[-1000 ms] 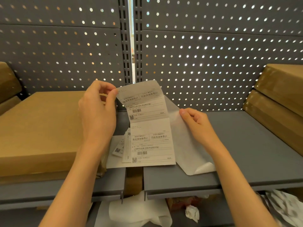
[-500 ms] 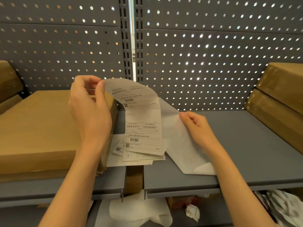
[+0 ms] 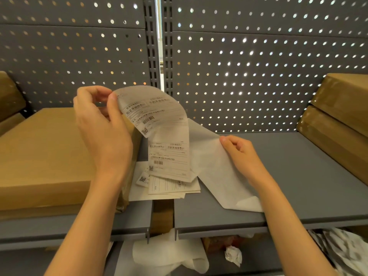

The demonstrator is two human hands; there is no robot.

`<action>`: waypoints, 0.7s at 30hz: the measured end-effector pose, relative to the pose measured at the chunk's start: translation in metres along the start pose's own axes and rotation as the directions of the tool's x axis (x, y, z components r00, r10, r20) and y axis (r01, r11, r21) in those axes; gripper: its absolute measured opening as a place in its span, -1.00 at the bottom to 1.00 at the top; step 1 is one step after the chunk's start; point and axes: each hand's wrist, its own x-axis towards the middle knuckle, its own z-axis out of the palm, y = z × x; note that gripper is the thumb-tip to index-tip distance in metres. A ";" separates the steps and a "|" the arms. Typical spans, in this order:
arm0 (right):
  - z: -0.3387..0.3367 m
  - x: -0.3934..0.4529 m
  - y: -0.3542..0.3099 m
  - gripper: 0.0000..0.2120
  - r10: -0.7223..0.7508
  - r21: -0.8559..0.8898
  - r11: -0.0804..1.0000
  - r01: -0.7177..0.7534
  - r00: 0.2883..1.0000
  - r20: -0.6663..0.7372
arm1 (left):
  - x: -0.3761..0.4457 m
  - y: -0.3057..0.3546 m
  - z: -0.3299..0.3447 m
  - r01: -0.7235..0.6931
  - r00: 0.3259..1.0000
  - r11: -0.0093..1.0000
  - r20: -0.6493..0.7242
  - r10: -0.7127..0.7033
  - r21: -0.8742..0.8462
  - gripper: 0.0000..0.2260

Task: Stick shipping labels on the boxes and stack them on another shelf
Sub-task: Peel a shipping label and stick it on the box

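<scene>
My left hand pinches the top corner of a white shipping label strip and bends it over to the left, half peeled from its translucent backing paper. My right hand pinches the backing paper's edge above the grey shelf. The strip shows two printed labels with barcodes. More loose labels lie flat on the shelf beneath it. A large flat brown box sits on the left shelf, partly behind my left hand.
Two brown boxes lean stacked at the right edge. Another box shows at the far left. A perforated grey panel closes the back. Crumpled backing paper and scraps lie on the lower shelf.
My left hand has moved left and up, curling the top label over and peeling the strip further off the backing. My right hand has stayed nearly still on the backing paper.
</scene>
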 end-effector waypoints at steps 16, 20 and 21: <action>-0.002 -0.002 0.006 -0.69 0.069 -0.013 0.997 -0.072 0.983 -0.171 | -0.001 0.000 0.001 -0.032 0.999 0.999 0.011 0.032 0.041 -0.85; 0.000 -0.005 -0.014 -0.76 -0.047 -0.049 0.998 0.036 0.968 -0.247 | -0.001 0.004 0.003 -0.055 0.994 0.997 0.096 0.049 0.062 -0.88; 0.001 -0.007 -0.023 -0.79 -0.077 -0.024 0.997 0.074 0.967 -0.243 | -0.001 0.005 0.003 -0.066 0.991 0.996 0.118 0.058 0.065 -0.88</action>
